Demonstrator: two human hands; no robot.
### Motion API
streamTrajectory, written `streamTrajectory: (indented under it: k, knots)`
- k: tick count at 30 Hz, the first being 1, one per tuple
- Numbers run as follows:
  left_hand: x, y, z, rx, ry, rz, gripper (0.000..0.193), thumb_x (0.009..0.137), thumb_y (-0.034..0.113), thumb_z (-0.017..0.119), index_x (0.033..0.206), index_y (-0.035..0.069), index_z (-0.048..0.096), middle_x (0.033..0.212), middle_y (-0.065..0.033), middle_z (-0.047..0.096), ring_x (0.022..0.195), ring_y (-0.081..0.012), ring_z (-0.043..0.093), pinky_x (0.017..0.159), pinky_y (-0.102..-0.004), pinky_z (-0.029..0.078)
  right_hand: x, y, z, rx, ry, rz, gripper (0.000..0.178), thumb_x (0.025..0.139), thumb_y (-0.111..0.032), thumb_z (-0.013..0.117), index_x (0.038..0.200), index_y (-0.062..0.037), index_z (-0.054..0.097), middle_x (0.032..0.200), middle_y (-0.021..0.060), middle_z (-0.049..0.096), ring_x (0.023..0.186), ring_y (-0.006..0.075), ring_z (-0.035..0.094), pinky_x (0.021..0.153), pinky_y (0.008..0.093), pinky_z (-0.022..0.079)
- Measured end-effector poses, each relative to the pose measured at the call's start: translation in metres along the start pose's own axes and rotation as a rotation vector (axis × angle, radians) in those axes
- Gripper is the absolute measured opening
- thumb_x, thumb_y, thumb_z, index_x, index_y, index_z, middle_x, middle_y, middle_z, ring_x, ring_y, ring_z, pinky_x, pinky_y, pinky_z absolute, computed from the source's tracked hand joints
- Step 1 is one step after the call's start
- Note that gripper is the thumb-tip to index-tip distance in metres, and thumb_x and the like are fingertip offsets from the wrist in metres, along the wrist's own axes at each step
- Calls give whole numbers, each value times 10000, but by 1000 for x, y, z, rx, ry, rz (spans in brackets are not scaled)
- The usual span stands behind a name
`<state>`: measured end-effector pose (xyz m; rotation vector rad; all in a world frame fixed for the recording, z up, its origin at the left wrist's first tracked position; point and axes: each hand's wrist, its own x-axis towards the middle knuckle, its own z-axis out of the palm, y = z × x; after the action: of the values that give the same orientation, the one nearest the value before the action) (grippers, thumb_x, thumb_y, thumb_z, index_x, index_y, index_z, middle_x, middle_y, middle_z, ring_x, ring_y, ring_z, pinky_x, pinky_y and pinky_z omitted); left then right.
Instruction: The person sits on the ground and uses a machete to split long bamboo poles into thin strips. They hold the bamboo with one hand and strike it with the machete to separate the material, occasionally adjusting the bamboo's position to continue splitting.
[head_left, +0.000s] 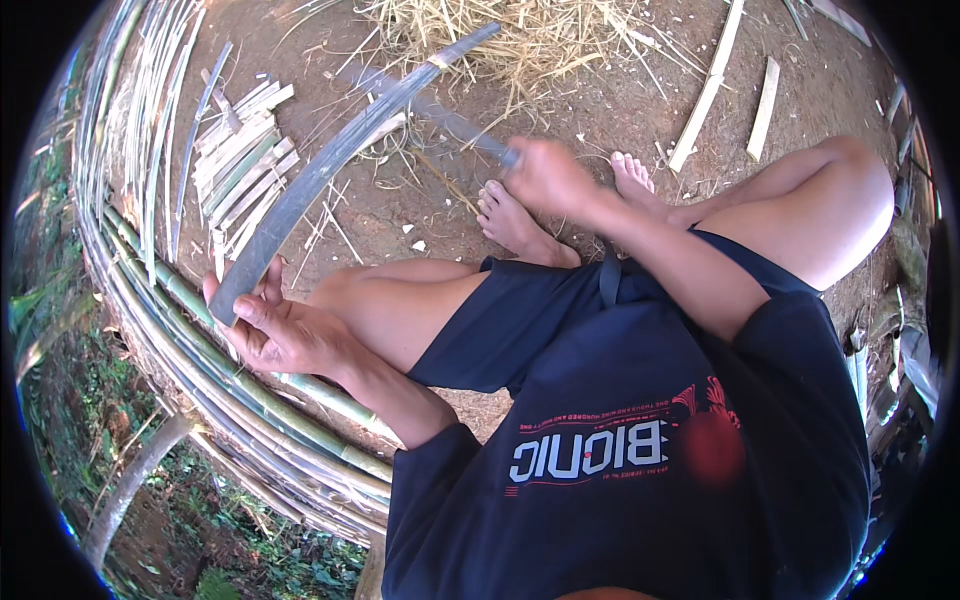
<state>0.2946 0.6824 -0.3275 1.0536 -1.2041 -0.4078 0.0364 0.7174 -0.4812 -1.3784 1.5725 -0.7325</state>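
My left hand point(268, 328) grips the near end of a long grey bamboo strip point(330, 160) that runs up and to the right over the ground. My right hand point(548, 175) is closed on the handle of a knife point(440, 112), whose blurred blade lies against the strip near its upper half. I sit with bare knees bent, both bare feet point(520, 222) on the dirt just beyond my hands.
A stack of short split bamboo slats point(240, 160) lies on the dirt at left. Long bamboo strips point(150, 290) curve along the left side. Dry straw point(540, 40) lies at the top, loose slats point(765, 105) at upper right. Green plants at lower left.
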Motion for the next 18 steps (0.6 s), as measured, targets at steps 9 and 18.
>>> streamTrajectory:
  k: [9,18]
  knots:
    - [1,0,-7,-50,36,4,423,942,221,602,1154,-129,496,1155,-228,574,906,-285,681,695,-300,636,-27,-53,-15,-108,-220,-156,135,777,-105,604,881,-21,588,643,202,624,627,356,658,610,460,523]
    - [3,-2,-8,-50,59,-17,397,930,218,619,1148,-97,516,1063,-210,623,888,-252,683,715,-292,634,-44,-63,-10,3,-109,-200,170,845,-195,630,890,-39,580,623,199,610,577,362,638,531,442,493]
